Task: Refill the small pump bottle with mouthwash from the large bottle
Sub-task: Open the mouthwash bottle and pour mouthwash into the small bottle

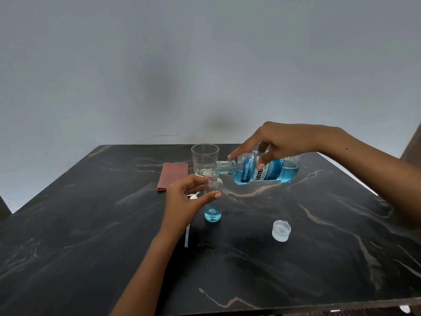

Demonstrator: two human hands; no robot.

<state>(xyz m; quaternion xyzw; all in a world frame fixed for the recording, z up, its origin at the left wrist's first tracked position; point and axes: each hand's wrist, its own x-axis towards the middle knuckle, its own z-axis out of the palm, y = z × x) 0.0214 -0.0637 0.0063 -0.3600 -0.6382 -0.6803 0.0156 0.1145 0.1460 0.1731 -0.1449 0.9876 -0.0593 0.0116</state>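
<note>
In the head view, the small pump bottle [213, 197] is clear, upright on the table [91, 224], with little blue liquid at its bottom. The left hand [184, 199] grips its middle. Above it, the right hand [278, 142] holds the large bottle [264, 171] tilted, mouth at the small neck.

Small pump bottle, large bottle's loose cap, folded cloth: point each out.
small pump bottle [213, 202]: head view, on its clear body above the blue liquid.
cap [281, 230]: head view, on its open top.
folded cloth [172, 175]: head view, on its flat middle.
</note>
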